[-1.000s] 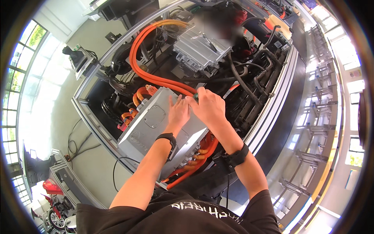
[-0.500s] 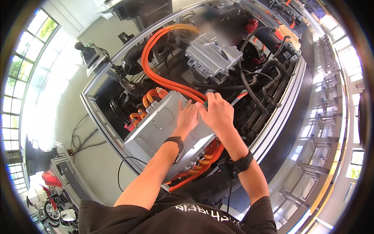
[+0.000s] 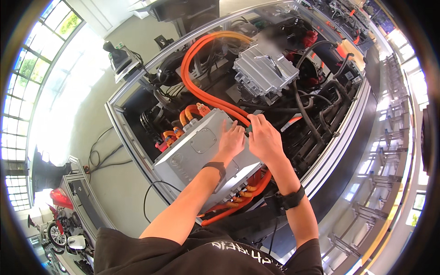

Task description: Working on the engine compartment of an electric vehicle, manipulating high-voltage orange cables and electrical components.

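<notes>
A grey metal box with a flat cover (image 3: 205,140) lies under my two hands, tilted in the frame. My left hand (image 3: 232,141) rests on its top near the far right edge, index finger stretched out and the others slightly bent. Right beside it, my right hand (image 3: 265,140) is closed around a small dark green thing (image 3: 249,130), mostly hidden by the fingers, so its kind cannot be made out. Just beyond the hands pass thick orange cables (image 3: 215,100). Orange connectors (image 3: 189,113) sit on the box's left side, and more orange leads (image 3: 245,192) on its near right side.
An aluminium frame (image 3: 133,153) encloses the bay. Farther in stands a finned silver unit (image 3: 266,71) with metal tools lying on it. Black hoses (image 3: 305,107) run at the right. A cable (image 3: 98,160) lies on the floor at left, near a red motorbike (image 3: 59,199).
The whole scene has shifted right and slightly down in view. My left fingers have drawn closer to the right hand, which keeps its grip on the dark green thing.
</notes>
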The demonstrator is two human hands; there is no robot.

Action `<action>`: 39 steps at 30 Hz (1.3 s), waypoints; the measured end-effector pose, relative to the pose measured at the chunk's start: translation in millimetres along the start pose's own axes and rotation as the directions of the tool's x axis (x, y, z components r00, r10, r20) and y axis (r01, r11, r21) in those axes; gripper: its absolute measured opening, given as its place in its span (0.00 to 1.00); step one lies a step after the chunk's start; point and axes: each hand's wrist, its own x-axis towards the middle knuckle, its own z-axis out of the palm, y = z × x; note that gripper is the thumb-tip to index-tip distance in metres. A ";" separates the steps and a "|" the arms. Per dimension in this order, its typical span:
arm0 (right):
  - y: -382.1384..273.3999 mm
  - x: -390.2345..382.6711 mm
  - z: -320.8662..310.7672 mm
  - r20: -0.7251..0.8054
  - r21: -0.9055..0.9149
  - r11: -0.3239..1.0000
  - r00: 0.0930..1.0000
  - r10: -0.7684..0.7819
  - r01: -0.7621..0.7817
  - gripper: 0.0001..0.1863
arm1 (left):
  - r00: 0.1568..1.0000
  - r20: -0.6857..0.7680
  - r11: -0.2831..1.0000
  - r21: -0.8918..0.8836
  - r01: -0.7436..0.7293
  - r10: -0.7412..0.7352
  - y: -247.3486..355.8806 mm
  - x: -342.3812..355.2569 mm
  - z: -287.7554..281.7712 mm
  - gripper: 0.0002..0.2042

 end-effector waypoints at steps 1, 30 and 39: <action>0.4 -1.2 -1.5 -0.007 0.014 1.000 1.000 0.016 -0.016 0.21 | 1.000 0.018 1.000 0.024 -0.014 0.014 0.8 0.8 -0.3 0.09; 12.3 -3.8 9.3 -0.007 -0.048 0.993 0.994 0.109 -0.109 0.15 | 0.998 0.066 0.999 0.046 -0.015 0.012 0.8 1.4 2.0 0.09; 10.8 -2.4 0.3 -0.079 -0.158 0.984 0.992 -0.093 0.080 0.11 | 0.999 -0.022 0.998 -0.045 -0.032 0.031 -6.4 -2.5 10.8 0.07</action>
